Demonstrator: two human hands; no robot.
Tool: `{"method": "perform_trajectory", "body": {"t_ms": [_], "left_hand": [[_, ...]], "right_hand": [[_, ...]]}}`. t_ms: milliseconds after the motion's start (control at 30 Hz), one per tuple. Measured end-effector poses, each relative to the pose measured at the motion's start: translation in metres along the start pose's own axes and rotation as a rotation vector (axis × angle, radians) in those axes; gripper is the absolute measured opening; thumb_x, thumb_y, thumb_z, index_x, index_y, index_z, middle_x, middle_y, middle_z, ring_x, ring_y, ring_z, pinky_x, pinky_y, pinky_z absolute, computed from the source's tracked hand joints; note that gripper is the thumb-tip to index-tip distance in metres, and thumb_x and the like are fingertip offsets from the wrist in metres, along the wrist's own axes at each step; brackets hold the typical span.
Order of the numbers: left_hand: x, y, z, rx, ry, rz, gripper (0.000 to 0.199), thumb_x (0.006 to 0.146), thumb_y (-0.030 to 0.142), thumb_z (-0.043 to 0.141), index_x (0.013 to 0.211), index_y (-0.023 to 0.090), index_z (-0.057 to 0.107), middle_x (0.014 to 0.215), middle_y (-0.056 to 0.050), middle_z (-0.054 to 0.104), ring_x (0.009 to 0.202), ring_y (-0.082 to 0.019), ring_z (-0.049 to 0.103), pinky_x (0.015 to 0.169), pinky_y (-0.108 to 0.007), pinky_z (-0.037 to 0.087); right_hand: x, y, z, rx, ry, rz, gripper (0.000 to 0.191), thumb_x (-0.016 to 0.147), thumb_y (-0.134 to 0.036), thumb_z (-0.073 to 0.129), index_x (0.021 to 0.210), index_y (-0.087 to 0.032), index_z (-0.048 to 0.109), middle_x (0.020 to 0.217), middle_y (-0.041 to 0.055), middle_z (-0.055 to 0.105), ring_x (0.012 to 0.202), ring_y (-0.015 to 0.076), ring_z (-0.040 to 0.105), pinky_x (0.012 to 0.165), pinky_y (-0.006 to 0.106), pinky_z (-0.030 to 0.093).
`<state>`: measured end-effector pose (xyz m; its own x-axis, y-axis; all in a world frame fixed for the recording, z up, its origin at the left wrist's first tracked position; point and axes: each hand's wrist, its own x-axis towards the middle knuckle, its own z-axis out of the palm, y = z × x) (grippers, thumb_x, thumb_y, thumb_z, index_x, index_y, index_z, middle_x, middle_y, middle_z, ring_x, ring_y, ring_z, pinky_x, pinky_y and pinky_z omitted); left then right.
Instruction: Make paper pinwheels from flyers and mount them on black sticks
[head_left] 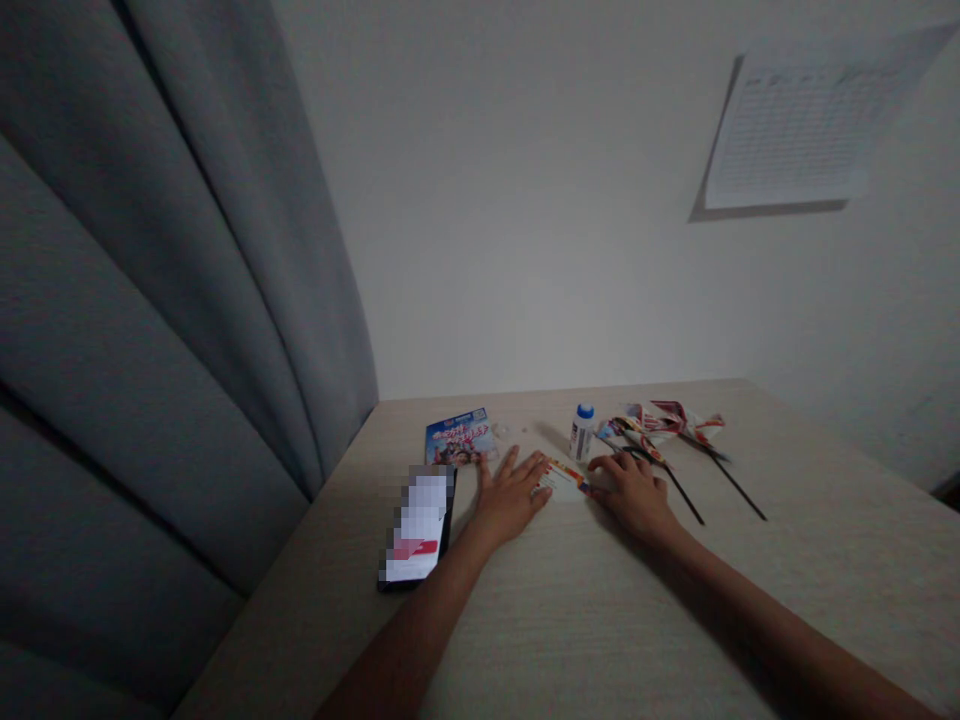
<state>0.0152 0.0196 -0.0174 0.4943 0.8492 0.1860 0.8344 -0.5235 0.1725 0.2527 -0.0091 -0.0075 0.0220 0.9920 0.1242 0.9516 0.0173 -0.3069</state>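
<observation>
A small sheet of printed paper (564, 486), white with an orange band along its top, lies flat on the table between my hands. My left hand (511, 497) rests palm down with its fingers spread, and the fingertips and thumb cover the paper's left part. At the paper's right corner is my right hand (634, 492), its fingers bent and the thumb touching or just beside the edge. Index finger and thumb show a gap between them. Just beyond the right hand stands a white glue bottle (581, 436) with a blue cap.
Two folded paper pinwheels (667, 418) on dark sticks lie to the right, behind my right hand. Left of my left hand are a phone (417, 528) with a lit screen and a colourful printed card (459, 437). A grey curtain (225, 250) hangs along the table's left side.
</observation>
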Motion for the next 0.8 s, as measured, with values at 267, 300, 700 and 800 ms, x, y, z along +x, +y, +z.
{"method": "perform_trajectory", "body": {"t_ms": [267,300,700,800], "left_hand": [[-0.001,0.001,0.000,0.010,0.002,-0.006,0.052,0.099,0.055,0.030,0.150,0.043,0.033,0.157,0.001,0.040,0.151,-0.030,0.017,0.112,-0.076,-0.005],[-0.001,0.001,0.000,0.001,0.003,-0.004,0.053,0.099,0.055,0.030,0.150,0.043,0.032,0.157,0.001,0.040,0.151,-0.030,0.017,0.112,-0.076,-0.006],[-0.001,0.001,0.003,-0.028,0.020,-0.014,0.052,0.099,0.056,0.029,0.150,0.043,0.034,0.157,0.002,0.040,0.152,-0.029,0.016,0.110,-0.074,-0.015],[-0.002,0.002,0.003,-0.026,0.028,-0.010,0.052,0.100,0.055,0.027,0.150,0.042,0.033,0.157,0.003,0.039,0.152,-0.028,0.014,0.109,-0.074,-0.017]], "right_hand": [[0.001,0.009,0.001,-0.002,-0.040,-0.045,0.036,0.093,-0.030,0.049,0.123,-0.042,0.064,0.134,0.0074,0.055,0.116,0.0329,0.046,0.085,0.049,0.041],[0.002,0.010,0.001,0.005,-0.039,-0.050,0.036,0.093,-0.028,0.047,0.122,-0.042,0.065,0.135,0.0072,0.055,0.115,0.0328,0.046,0.085,0.048,0.041],[0.002,-0.005,-0.008,0.062,-0.021,-0.146,0.047,0.083,-0.009,0.048,0.113,-0.035,0.071,0.130,0.0047,0.060,0.116,0.0278,0.047,0.088,0.042,0.036],[0.004,-0.022,-0.008,0.082,-0.053,-0.269,0.031,0.092,-0.018,0.047,0.106,-0.028,0.073,0.119,0.0053,0.066,0.112,0.0246,0.052,0.091,0.040,0.034]]}}
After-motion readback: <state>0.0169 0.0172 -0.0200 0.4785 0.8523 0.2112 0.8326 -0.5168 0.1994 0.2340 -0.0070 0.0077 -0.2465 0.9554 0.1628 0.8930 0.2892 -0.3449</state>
